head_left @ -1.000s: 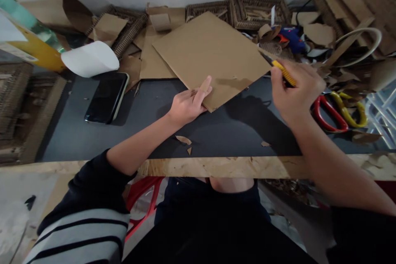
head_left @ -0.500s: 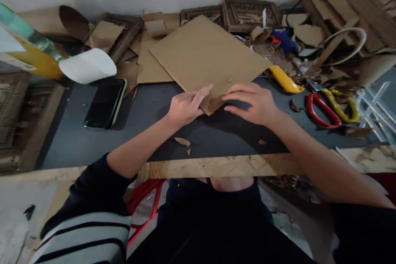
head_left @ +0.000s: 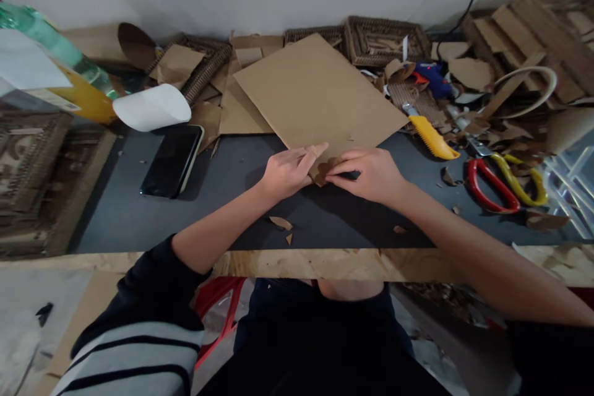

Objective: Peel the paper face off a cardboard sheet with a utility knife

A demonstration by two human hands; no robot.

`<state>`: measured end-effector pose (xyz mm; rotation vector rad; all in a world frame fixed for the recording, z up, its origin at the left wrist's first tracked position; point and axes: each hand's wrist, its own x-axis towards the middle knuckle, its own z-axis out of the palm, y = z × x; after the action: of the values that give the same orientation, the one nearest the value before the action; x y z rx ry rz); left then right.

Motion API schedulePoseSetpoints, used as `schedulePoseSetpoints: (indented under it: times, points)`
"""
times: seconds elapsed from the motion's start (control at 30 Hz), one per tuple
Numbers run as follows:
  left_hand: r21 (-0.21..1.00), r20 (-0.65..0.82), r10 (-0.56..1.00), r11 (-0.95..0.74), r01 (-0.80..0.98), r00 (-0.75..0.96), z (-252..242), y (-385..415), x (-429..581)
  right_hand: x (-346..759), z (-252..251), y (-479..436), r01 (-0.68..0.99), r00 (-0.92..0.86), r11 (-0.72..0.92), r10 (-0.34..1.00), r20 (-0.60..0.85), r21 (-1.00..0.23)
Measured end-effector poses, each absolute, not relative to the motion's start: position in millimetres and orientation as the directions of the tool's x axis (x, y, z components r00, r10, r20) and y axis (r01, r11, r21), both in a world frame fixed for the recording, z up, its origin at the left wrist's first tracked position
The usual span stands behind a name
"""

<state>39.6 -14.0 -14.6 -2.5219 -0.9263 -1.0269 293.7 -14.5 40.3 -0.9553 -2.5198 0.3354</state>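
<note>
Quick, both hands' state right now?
Left hand: closed, holding cardboard.
Right hand: fingers nearly together at its near corner; can't tell if gripping.

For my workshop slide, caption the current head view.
Left hand and right hand at the near corner of a cardboard sheet, yellow cutter and scissors to the right.

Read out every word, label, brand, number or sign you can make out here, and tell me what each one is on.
No text is readable.
Pale label on the yellow object: faint marks, too small and blurred to read.
Phone: dark screen, no legible text.
Cardboard and cutter: no legible writing.
</note>
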Motion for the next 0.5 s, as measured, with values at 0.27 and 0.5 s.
schedulePoseSetpoints:
  times: [0.27, 0.5]
  points:
    - [-0.024, 0.68, 0.459, -0.766, 0.643, 0.572, -19.1, -11.1, 37.6, 283.0, 45.3, -31.6, 0.679, -0.689, 0.73, 0.672, 0.272, -0.08]
    - [0.007, 0.659, 0.463, -0.792, 0.611, 0.593, -16.6, -11.6, 34.4, 307.6, 31.3, 14.1, 0.784, -0.475, 0.589, 0.772, 0.422, -0.194]
